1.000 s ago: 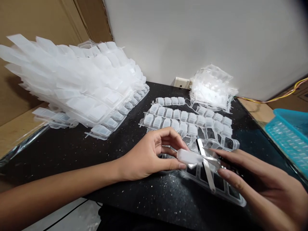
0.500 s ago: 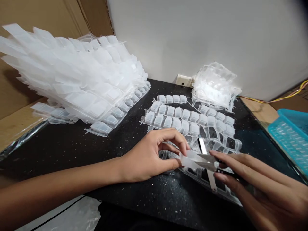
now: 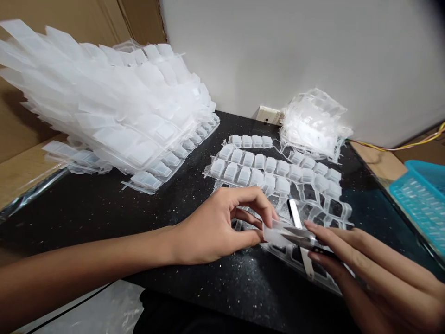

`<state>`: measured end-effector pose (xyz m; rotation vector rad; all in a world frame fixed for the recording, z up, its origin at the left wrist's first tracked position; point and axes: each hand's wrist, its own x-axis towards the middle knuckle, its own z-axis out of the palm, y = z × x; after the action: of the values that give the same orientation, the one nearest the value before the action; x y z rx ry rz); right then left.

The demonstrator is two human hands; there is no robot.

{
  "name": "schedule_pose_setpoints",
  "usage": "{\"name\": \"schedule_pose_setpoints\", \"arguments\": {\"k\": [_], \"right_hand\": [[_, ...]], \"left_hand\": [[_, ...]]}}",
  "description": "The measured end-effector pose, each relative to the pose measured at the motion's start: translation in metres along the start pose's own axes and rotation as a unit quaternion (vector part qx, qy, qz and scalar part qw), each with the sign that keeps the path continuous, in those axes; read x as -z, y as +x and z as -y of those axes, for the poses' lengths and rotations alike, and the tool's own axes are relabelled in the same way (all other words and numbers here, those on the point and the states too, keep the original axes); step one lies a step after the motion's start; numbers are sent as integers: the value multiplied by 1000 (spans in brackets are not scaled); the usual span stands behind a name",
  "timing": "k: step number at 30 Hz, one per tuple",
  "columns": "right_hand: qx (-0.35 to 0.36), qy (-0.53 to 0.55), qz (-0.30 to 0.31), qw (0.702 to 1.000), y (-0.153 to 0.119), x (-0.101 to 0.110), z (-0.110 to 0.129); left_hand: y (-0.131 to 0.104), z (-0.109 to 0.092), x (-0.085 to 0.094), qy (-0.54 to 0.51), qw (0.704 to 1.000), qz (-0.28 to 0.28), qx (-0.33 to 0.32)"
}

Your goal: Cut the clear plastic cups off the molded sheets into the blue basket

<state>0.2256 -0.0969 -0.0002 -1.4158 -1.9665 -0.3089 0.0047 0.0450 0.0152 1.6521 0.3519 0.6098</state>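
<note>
Between thumb and fingers, my left hand (image 3: 222,225) pinches a small translucent white plastic piece (image 3: 272,234). My right hand (image 3: 375,264) grips thread snips (image 3: 302,239), whose pointed blades lie at the right edge of that piece, almost together. A slim white tool with a dark tip (image 3: 295,214) lies under the blades; its kind is unclear. Below both hands spreads a clear moulded sheet with cut-out openings (image 3: 288,253). Just beyond my left hand, rows of translucent cap-like pieces (image 3: 259,177) are still joined in a sheet.
A tall stack of translucent moulded sheets (image 3: 128,106) leans at the left. Crumpled clear frames (image 3: 313,123) are heaped by the wall near a socket (image 3: 267,114). A blue basket (image 3: 417,199) stands at the right. Small white scraps dot the black tabletop (image 3: 163,213).
The snips' blades have closed from apart to nearly together at the piece's edge. My left hand keeps its pinch. The whole view has shifted slightly.
</note>
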Motion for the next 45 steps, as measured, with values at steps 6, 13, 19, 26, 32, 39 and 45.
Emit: {"name": "schedule_pose_setpoints", "arguments": {"k": [6, 13, 19, 26, 32, 39, 45], "right_hand": [[-11, 3, 9, 1000, 1, 0, 5], [-25, 7, 13, 1000, 0, 4, 8], [-45, 2, 16, 999, -4, 9, 13], [-40, -4, 42, 998, 0, 9, 8], [-35, 5, 45, 998, 5, 11, 12], [-40, -7, 32, 999, 2, 8, 15], [-61, 0, 38, 997, -3, 6, 14]], "left_hand": [[0, 0, 0, 24, 1000, -14, -10], [-1, 0, 0, 51, 998, -22, -25], [-2, 1, 0, 59, 998, -22, -30], [-1, 1, -1, 56, 997, -29, -36], [-3, 2, -1, 88, 992, -37, -80], [-3, 3, -2, 92, 988, -42, -115], [-3, 5, -1, 101, 985, -41, -132]]}}
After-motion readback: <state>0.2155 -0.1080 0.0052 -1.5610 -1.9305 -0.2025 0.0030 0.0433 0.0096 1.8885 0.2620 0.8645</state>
